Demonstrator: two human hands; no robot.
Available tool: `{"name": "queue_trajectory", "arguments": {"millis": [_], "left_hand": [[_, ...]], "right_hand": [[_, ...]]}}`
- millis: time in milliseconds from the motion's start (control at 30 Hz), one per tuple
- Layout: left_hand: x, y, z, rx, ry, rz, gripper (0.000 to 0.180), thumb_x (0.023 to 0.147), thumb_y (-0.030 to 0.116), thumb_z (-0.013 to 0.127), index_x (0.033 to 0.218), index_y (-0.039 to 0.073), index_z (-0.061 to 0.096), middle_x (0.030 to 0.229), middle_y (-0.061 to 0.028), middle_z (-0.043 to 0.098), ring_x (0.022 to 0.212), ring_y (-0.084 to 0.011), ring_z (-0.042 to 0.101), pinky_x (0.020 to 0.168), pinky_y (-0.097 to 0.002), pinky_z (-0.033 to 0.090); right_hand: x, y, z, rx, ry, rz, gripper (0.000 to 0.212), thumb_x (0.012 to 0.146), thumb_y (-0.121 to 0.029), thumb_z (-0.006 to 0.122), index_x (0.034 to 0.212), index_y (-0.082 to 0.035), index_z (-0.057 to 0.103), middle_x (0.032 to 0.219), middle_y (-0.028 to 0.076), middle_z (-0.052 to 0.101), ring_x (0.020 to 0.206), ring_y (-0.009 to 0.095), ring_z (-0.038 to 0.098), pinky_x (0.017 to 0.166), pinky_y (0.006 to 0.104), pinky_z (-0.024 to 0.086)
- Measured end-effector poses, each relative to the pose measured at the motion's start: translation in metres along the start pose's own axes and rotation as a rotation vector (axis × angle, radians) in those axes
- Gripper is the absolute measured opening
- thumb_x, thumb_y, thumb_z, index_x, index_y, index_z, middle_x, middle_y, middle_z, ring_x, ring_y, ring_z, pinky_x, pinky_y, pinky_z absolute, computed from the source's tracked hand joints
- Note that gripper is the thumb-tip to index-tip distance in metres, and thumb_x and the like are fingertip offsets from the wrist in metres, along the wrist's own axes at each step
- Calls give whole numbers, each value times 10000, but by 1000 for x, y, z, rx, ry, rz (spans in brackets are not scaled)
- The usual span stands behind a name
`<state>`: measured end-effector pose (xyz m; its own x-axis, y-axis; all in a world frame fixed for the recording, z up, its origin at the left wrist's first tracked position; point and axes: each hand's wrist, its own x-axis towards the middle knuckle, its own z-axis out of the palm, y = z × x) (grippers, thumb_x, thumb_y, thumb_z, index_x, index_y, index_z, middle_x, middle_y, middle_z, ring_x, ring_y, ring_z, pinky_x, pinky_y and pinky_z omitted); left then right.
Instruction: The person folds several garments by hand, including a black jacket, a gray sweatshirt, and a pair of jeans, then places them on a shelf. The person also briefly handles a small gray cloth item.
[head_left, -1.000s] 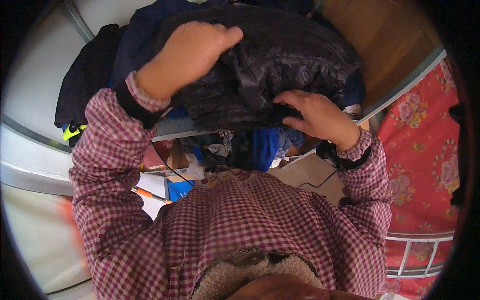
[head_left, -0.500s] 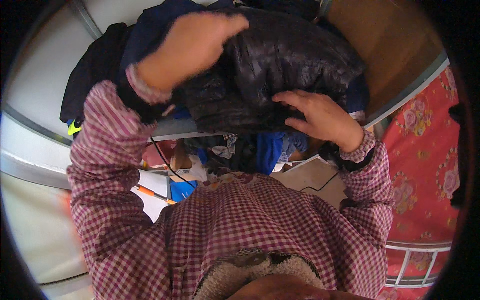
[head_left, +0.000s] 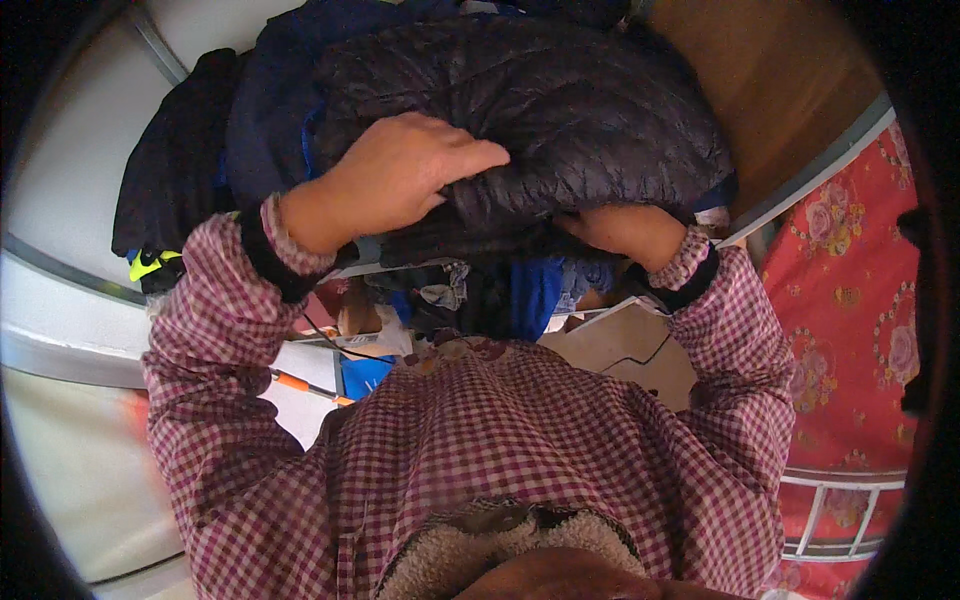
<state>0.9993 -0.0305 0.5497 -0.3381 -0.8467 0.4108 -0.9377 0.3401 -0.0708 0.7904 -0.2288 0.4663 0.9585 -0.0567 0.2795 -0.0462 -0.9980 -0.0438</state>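
A dark quilted puffer jacket [head_left: 600, 120] lies bunched over a pile of clothes on a shelf in front of me. On its near left part rests my left hand [head_left: 395, 175], back up, one finger stretched to the right and no cloth visibly gripped. My right hand [head_left: 635, 232] is at the jacket's near right edge. Its fingers go under the fold and are mostly hidden, with the quilted cloth over them. Left of the jacket lie a navy blue garment [head_left: 275, 110] and a black garment [head_left: 180, 160].
A metal-edged shelf with a brown panel [head_left: 770, 90] holds the pile. Below it are more clothes, including a blue cloth [head_left: 535, 295]. To the right hangs a red flowered cloth [head_left: 830, 350], with a white metal rack [head_left: 840, 515] near it. A black cable [head_left: 345, 350] hangs at lower left.
My left hand has come down toward me onto the jacket. My right hand has gone from lying on top of the jacket to under its near edge. The jacket's top now lies broader and smoother.
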Motion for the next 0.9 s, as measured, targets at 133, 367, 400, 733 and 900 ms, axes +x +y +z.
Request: {"name": "queue_trajectory", "arguments": {"millis": [133,367,400,733,900], "left_hand": [[-19,2,18,100,-19,9,526,698,37,641,1218,113,607,1129,-78,660,1008,-273,629,878,-390,479],[-37,19,58,193,-135,45,666,704,164,715,1335,99,512,1308,-146,540,1205,-304,523,1055,-432,375],[-40,20,59,173,-157,26,717,683,171,739,1352,96,493,1343,-151,511,1241,-311,494,1072,-449,356],[-68,26,58,-25,752,-848,832,720,97,782,1412,-3,331,1450,-248,334,1316,-399,368,1116,-439,274],[-73,30,79,-328,836,-973,884,748,106,778,1447,-14,251,1447,-249,349,1317,-357,387,1121,-395,283]], "right_hand": [[-23,-5,-6,162,-194,228,421,870,-293,627,1212,-48,595,1098,228,633,976,396,618,911,427,466],[-66,-39,-59,460,134,102,345,779,-149,730,1082,-24,621,910,176,667,820,366,645,733,425,519],[-63,-36,-62,383,343,185,406,762,-128,744,1127,-22,601,972,180,661,883,367,639,779,431,514],[-56,38,26,92,809,700,1122,621,-212,890,1454,61,191,1464,265,294,1359,386,310,1147,414,240],[-71,31,42,355,874,897,1065,696,-191,853,1471,44,162,1490,236,272,1382,337,288,1155,391,219]]}}
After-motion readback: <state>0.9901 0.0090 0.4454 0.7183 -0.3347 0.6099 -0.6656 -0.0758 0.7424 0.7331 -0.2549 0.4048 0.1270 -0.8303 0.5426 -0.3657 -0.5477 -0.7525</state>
